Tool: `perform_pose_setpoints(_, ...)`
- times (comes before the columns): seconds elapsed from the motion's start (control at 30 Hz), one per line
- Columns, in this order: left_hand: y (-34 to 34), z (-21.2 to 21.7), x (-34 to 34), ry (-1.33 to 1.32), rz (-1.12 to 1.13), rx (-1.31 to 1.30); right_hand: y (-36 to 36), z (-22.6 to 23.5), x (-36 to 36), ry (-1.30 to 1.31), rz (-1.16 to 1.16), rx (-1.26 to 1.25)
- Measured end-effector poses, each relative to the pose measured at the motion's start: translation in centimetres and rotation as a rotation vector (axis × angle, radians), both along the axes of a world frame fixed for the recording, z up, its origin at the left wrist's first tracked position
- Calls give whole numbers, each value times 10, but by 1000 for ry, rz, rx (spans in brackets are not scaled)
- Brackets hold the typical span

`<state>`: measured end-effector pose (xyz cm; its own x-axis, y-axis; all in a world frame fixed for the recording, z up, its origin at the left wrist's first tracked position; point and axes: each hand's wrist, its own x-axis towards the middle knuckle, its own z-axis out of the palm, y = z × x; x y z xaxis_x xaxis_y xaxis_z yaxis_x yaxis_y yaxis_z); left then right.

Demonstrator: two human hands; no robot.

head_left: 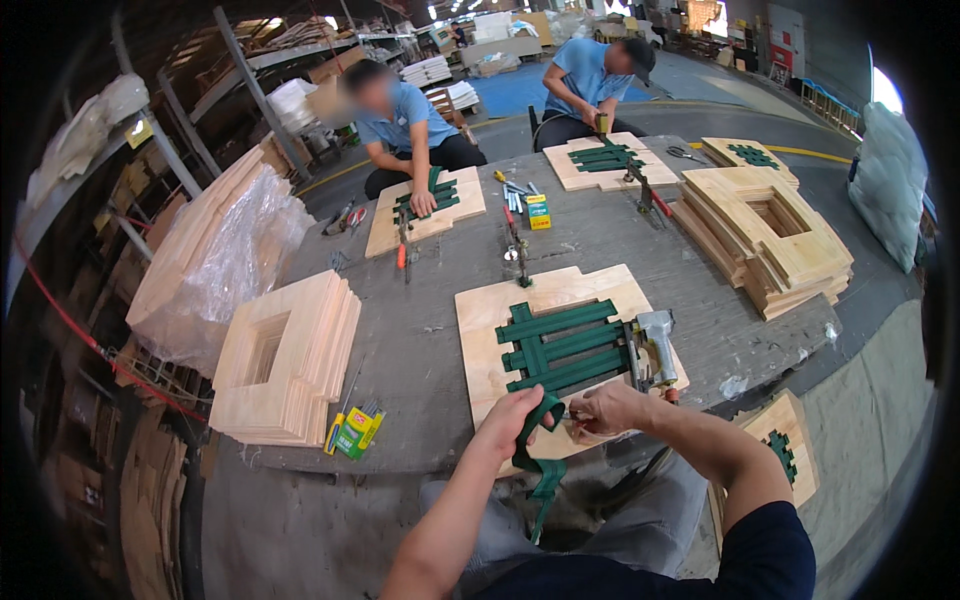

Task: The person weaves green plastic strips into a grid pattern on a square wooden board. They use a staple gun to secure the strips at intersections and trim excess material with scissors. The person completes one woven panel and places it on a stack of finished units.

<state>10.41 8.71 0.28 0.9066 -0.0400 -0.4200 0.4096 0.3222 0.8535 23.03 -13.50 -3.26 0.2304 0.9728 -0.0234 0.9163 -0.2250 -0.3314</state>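
1. The loose green strap (546, 478) is at lower centre of the frame, looping up and dangling past the panel's near edge.
2. The left hand (512, 420) is partly closed, gripping the strap between thumb and fingers.
3. The right hand (608, 408), just beside it, has its fingers curled in; whether they pinch anything I cannot tell.
4. Beneath, at centre, lies the plywood panel (480, 335) with crossed green bands (570, 345); a nail gun (656, 345) rests on its right side.
5. Stacked wooden frames (232, 375) stand at left, others (745, 220) at upper right.
6. Two co-workers (405, 115) sit at top.
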Motion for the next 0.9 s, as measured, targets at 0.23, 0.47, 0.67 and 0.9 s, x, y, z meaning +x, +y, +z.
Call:
perform_pose_setpoints(0.23, -7, -23, -96, 207, 37, -17, -88, 5, 18, 50, -1117, 397)
perform_pose_setpoints(0.47, -23, -95, -145, 405, 324, -441, -167, -12, 44, -213, -1306, 150)
perform_pose_setpoints(0.67, -10, -107, -127, 394, 435, -452, -94, -15, 49, 9, -1194, 206)
perform_pose_setpoints(0.9, -9, -115, -121, 441, 505, -349, -79, -36, 61, 0, -1276, 185)
